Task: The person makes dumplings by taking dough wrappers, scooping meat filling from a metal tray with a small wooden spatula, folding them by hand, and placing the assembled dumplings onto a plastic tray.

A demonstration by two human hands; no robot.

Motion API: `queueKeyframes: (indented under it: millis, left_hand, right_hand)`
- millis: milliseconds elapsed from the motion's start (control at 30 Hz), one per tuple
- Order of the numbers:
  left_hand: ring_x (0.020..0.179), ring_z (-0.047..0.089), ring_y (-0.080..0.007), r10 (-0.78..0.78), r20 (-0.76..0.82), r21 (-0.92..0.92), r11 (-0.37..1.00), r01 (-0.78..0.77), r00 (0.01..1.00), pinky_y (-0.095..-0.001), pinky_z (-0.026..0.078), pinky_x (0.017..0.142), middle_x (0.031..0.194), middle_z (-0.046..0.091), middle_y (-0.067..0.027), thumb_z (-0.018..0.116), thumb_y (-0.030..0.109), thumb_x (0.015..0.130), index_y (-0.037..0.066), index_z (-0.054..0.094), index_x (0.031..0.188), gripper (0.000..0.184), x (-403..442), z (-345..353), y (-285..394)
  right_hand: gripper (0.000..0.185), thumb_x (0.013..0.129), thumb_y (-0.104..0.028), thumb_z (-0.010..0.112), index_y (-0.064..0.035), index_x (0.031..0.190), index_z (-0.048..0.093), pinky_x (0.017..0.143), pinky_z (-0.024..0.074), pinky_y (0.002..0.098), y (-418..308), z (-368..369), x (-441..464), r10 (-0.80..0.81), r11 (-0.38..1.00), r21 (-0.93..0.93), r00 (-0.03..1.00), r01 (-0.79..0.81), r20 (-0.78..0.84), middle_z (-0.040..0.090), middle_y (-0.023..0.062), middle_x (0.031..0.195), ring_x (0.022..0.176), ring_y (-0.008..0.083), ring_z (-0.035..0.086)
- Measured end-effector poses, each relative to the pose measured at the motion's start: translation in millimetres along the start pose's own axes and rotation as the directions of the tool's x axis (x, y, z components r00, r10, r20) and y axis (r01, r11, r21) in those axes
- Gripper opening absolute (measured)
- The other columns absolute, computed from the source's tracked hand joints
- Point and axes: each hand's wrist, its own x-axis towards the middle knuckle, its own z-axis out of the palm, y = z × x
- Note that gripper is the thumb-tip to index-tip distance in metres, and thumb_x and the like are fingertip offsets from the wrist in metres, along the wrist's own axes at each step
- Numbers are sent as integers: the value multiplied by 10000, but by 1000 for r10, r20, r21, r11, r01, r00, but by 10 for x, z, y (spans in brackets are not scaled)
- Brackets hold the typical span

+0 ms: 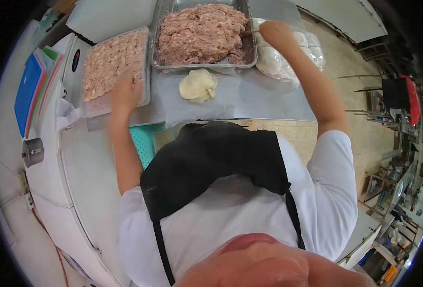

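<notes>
My left hand is over the lower right part of a shallow tray of portioned minced meat; motion blurs its fingers. My right hand is closed round the handle of a utensil, which reaches over the right rim of a metal tray. The utensil's far end is hard to make out against the large heap of minced meat in that tray. A pale, flattened piece of dough lies on the table below the metal tray. Beneath my right forearm is a plastic bag of round white dough pieces.
The metal table has its near edge at my black apron. A turquoise perforated basket sits below that edge. White appliances stand at the left, with a metal cup and coloured folders. Racks stand far right.
</notes>
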Motion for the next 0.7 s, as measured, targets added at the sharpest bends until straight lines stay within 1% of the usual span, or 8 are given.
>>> queueKeyframes:
  millis: [67, 100, 167, 300, 500, 567, 667, 700]
  left_hand:
    - [1136, 533, -334, 78, 74, -301, 952, -52, 994, -391, 408, 974, 1188, 583, -161, 627, 169, 826, 56, 571, 1187, 382, 70, 196, 529]
    - [1125, 533, -327, 80, 167, -461, 887, 6, 983, -385, 414, 961, 1157, 590, -147, 638, 154, 817, 58, 593, 1144, 344, 69, 322, 703]
    - [1080, 546, -314, 100, 277, -443, 896, 35, 956, -380, 427, 931, 1099, 592, -134, 659, 141, 801, 57, 606, 1076, 292, 62, 565, 934]
    - [991, 562, -296, 104, 233, -373, 928, -10, 967, -370, 450, 870, 1013, 585, -116, 704, 124, 766, 51, 609, 990, 254, -40, 900, 998]
    - [949, 559, -276, -93, 338, -530, 803, 272, 936, -347, 459, 808, 966, 573, -87, 745, 150, 737, 49, 636, 911, 229, -28, 940, 917]
    - [925, 568, -264, 7, 191, -436, 897, 78, 982, -342, 460, 796, 950, 577, -79, 739, 151, 748, 57, 653, 944, 233, -9, 881, 1055]
    - [907, 578, -254, 40, 196, -373, 927, 37, 980, -333, 460, 797, 936, 583, -78, 725, 151, 771, 69, 674, 988, 238, -30, 933, 1041]
    - [904, 582, -252, 30, 229, -370, 927, 59, 973, -330, 460, 799, 932, 585, -79, 720, 151, 779, 73, 680, 1003, 240, -6, 955, 994]
  right_hand:
    - [124, 747, -145, 600, -102, 646, 657, 556, 523, 386, -260, 279, -105, -112, 970, 191, 976, 149, -189, 654, 72, 681, 676, 262, 668]
    - [113, 740, -137, 600, -100, 652, 661, 545, 521, 386, -368, 189, -90, -109, 977, 179, 994, 113, -32, 653, 73, 675, 675, 262, 669]
    - [95, 725, -122, 600, -98, 664, 669, 524, 517, 384, -611, -166, -173, -94, 989, 141, 953, 55, 287, 651, 76, 663, 672, 261, 673]
    - [100, 736, -98, 591, -70, 702, 680, 540, 525, 372, -694, -492, -408, -233, 946, 285, 933, 153, 275, 657, 117, 700, 660, 277, 670]
    - [142, 780, -137, 573, -69, 738, 690, 585, 531, 391, -253, -539, -226, -217, 945, 301, 936, 130, 277, 668, 131, 741, 708, 293, 674]
    - [141, 771, -157, 580, -93, 738, 701, 592, 526, 405, -7, -556, -43, -146, 971, 230, 933, 71, 329, 666, 124, 730, 709, 300, 675]
    - [157, 777, -164, 576, -74, 749, 702, 595, 530, 411, -219, -3, -173, -159, 873, 468, 987, 133, 17, 669, 140, 742, 715, 308, 675]
    - [167, 799, -134, 544, -45, 750, 677, 632, 535, 429, -447, -13, -248, -195, 917, 388, 955, 97, 222, 665, 152, 766, 747, 323, 669]
